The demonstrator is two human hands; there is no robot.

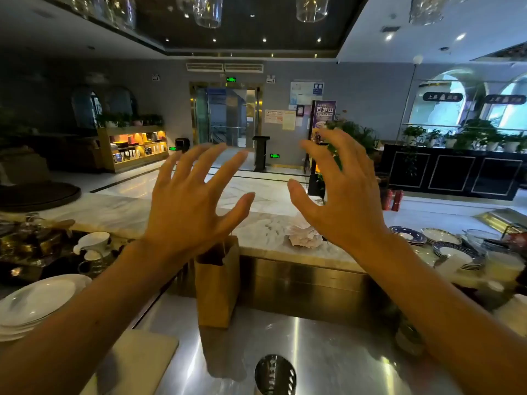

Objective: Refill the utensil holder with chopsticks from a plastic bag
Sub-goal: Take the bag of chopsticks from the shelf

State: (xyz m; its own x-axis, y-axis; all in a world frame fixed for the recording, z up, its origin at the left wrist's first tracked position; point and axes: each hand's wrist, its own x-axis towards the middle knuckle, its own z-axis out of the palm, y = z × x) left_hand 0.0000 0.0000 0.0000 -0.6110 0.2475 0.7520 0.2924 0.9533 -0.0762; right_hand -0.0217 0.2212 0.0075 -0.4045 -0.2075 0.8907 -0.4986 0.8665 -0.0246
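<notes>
Well, I have not begun the real work yet. My left hand [188,203] and my right hand [345,195] are both up in the air in front of me. The fingers are spread wide. They hold nothing and touch nothing, and they are apart from each other.

The holder [275,373] is down low, close to me, on the steel top [328,352]. It is a metal cup with slots in its side. I see only its upper part. No chopsticks stick out of it.

I see no chopsticks anywhere. I cannot be sure of a plastic bag either. A brown paper bag [216,286] stands upright beyond the holder, by the wall under the stone counter [265,226]. On that counter lies a pale crumpled thing [303,238]. It may be plastic or paper; it is too blurry to tell.

So I think the job is at its very start. Next I need to bring my hands down and find the bag with the chopsticks. Then one hand must hold the bag while the other pulls chopsticks out and stands them in the holder. Plates [34,303] are stacked at my left, and more sit at my right, so I should reach with care.
</notes>
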